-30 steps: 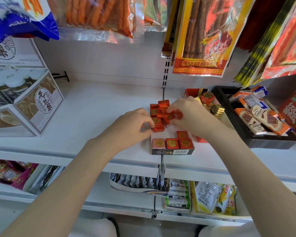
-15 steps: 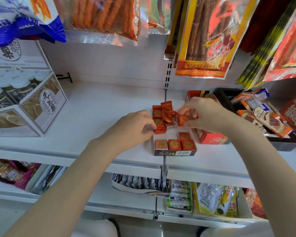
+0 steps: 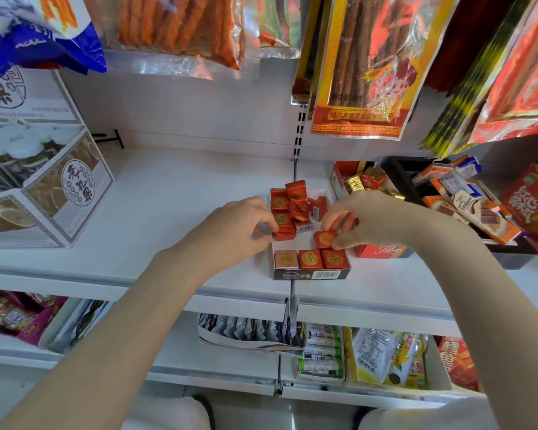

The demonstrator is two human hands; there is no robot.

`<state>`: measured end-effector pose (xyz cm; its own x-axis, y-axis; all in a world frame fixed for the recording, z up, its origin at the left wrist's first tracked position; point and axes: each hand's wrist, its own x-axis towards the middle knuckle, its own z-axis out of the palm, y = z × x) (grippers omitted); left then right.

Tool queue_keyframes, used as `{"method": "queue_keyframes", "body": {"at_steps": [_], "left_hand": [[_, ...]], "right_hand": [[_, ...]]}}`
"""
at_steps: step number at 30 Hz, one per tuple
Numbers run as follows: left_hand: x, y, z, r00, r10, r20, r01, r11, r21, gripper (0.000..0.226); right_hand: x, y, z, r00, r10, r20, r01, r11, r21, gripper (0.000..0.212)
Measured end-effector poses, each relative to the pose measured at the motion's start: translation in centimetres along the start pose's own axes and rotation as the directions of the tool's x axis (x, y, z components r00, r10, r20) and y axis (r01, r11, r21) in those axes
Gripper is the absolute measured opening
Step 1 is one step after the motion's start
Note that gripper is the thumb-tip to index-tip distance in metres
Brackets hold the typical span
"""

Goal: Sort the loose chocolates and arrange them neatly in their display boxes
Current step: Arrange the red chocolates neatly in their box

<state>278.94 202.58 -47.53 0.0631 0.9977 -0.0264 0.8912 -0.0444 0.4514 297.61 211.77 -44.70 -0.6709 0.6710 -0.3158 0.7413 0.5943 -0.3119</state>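
Red foil squares, light and likely slick and easily dented, suit a pinch by the side edges, as the right hand (image 3: 367,221) pinches one square (image 3: 325,238) in the box (image 3: 311,274) while the left hand (image 3: 230,234) grips the loose pile (image 3: 292,209).

Hanging overhead: snack bags (image 3: 359,66). Left on shelf (image 3: 174,193): jar carton (image 3: 41,181). Right: black tray (image 3: 423,193) w/ wafer bars (image 3: 466,209). Below: pkts (image 3: 382,358).

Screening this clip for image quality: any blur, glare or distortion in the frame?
Head view: even, soft light; centre sharp on the red foil-wrapped chocolate squares; glare on the clear hanging snack bags; upper-right packets smeared; the white shelf edge bows from wide-angle distortion.
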Motion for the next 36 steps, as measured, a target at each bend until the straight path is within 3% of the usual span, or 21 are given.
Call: {"method": "queue_keyframes", "body": {"at_steps": [4,8,11,15,17,19,25,31,36], "left_hand": [[0.1,0.0,0.0,1.000,-0.002,-0.002,0.002,1.000,-0.008,0.019],[0.0,0.0,0.0,1.000,-0.004,-0.002,0.004,1.000,-0.010,0.019],[0.0,-0.1,-0.1,1.000,-0.005,-0.002,0.005,1.000,-0.013,0.020],[-0.1,0.0,-0.1,1.000,-0.004,-0.001,0.004,1.000,-0.023,0.022],[-0.1,0.0,-0.2,1.000,-0.002,-0.002,0.002,0.999,-0.033,0.023],[-0.1,-0.1,-0.2,1.000,-0.003,-0.008,0.003,0.999,-0.033,0.024],[-0.1,-0.4,-0.3,1.000,-0.015,-0.007,0.015,1.000,-0.023,0.025],[-0.1,-0.3,-0.3,1.000,-0.009,0.000,0.009,1.000,-0.020,0.026],[-0.1,-0.2,-0.4,1.000,-0.011,0.004,0.011,1.000,-0.022,0.026]], "right_hand": [[0.4,-0.8,0.5,0.996,-0.072,-0.052,0.070,0.997,-0.038,0.025],[0.6,-1.1,0.7,0.998,-0.026,0.060,0.033,0.991,-0.130,0.038],[0.1,-1.0,0.3,0.998,-0.004,0.068,0.009,0.998,-0.068,0.044],[0.2,-1.6,0.1,0.991,-0.017,-0.133,0.018,1.000,0.008,0.046],[0.8,-2.2,0.3,0.959,-0.074,-0.274,0.078,0.997,0.002,0.040],[1.5,-2.8,1.0,0.931,-0.158,-0.329,0.150,0.987,-0.049,0.034],[3.3,-3.5,3.3,0.939,-0.146,-0.310,0.092,0.979,-0.184,0.038],[3.3,-3.1,3.2,0.939,-0.090,-0.332,0.084,0.996,-0.032,0.035],[2.8,-2.9,3.1,0.945,-0.122,-0.305,0.114,0.993,-0.043,0.031]]}}
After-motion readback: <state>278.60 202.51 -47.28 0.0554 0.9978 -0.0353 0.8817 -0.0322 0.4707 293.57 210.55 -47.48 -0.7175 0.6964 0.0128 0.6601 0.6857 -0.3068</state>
